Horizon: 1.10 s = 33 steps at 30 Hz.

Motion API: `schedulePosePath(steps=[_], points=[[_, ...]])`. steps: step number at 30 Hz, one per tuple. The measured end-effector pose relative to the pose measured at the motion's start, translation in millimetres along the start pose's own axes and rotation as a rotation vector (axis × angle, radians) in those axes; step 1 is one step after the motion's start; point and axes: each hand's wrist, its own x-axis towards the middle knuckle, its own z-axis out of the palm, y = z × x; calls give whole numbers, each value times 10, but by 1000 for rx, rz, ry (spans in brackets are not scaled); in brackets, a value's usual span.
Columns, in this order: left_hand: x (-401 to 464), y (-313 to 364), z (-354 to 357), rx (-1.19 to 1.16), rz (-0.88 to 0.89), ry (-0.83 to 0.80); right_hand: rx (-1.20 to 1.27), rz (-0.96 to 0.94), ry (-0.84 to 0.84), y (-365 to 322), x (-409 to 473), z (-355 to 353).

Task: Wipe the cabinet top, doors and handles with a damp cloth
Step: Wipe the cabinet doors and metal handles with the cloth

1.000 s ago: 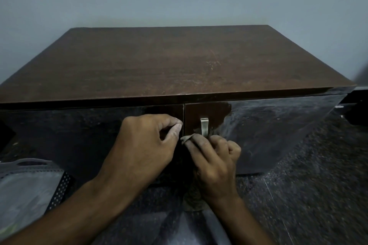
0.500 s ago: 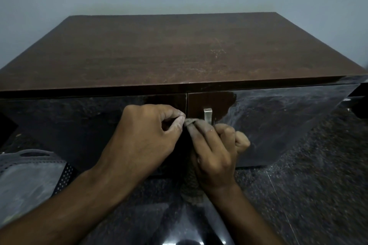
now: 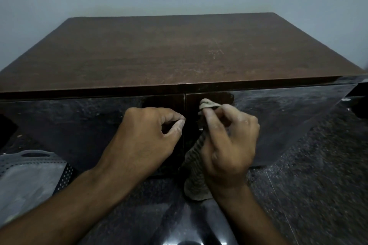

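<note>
The right hand [image 3: 229, 145] pinches a ribbed beige cloth [image 3: 196, 167] bunched against the glossy dark right door [image 3: 278, 121], just under the cabinet's matte woodgrain top [image 3: 179, 51]. The left hand [image 3: 143, 141] curls, thumb meeting forefinger, at the left door [image 3: 69, 125] edge; whether it grips anything I cannot tell.

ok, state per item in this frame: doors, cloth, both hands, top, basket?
left door: closed
right door: closed, dusty smears
cloth: bunched over the right door's handle, tail hanging down
right hand: grips the cloth
left hand: fingers curled at the left door's edge, what it pinches hidden
cabinet top: bare, scuffed
grey basket: on the floor, left
</note>
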Motion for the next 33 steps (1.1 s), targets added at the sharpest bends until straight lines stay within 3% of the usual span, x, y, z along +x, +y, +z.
schedulePosePath(steps=[4,10,17,28,30,33], points=[[1,-18,14,-20,4,-3,43,133,-90,84,-188,46],[17,-15,44,-6,8,-4,330,386,-58,58,-62,11],[3,-18,28,-1,16,6,251,157,-140,61,-249,-18],[-3,8,23,-3,59,10,282,252,-83,-6,-135,23],[-2,-3,21,-10,59,8,338,430,-90,-22,-235,-17],[4,-9,2,-22,59,19,569,954,-80,-107,-199,-13]])
